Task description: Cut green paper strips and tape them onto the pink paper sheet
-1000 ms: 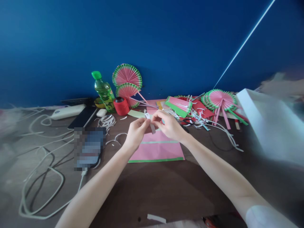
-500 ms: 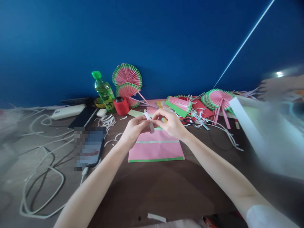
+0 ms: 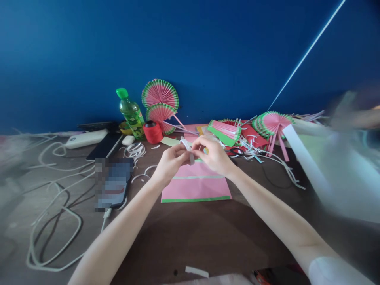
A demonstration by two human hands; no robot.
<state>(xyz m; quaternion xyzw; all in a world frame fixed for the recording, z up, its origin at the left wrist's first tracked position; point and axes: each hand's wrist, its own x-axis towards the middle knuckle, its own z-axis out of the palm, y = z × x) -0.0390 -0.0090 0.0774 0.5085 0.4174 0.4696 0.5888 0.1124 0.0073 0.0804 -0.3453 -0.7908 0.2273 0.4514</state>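
A short white strip hangs between my two hands, above a pink sheet with green and pale bands. My left hand is closed on the strip from the left, its fingertips pinched together. From the right, my right hand pinches the same strip, thumb and forefinger nearly meeting the left fingertips. The upper end of the strip curls over the left fingers. Behind my hands lies a pale green paper piece.
Pink and green paper fans lean on the blue wall beside a green bottle and a red roll. Phone and cables lie left. Right are a folded fan, scissors, paper scraps and a blurred person.
My hands still pinch the strip, whose upper end now curls more. At the right edge, the other person's blurred arm has shifted. The view has moved very slightly.
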